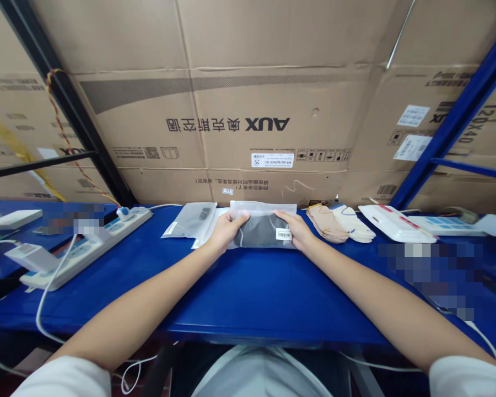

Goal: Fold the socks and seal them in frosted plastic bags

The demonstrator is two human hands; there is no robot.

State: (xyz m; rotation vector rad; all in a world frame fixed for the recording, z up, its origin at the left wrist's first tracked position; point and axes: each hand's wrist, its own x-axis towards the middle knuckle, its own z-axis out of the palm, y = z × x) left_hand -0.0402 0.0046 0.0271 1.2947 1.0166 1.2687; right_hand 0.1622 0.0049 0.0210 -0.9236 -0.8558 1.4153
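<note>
Between my two hands is a frosted plastic zip bag [258, 232] with something dark folded inside and a white barcode label at its lower right. My left hand [228, 229] grips the bag's left side, thumb on the front and fingers behind it. At the right side my right hand [296, 227] pinches it the same way. Just left of my left hand lie other frosted bags [192, 219], one showing a dark print. Right of my right hand are beige socks or cloth pieces [327, 223] and white ones with blue marks [352, 223].
A power strip [86, 251] with plugged-in chargers and white cables runs along the left of the blue table [248, 298]. On the right are a white tray [397, 223] with a red-and-white stick and another power strip [446, 225]. Cardboard [231, 99] walls off the back.
</note>
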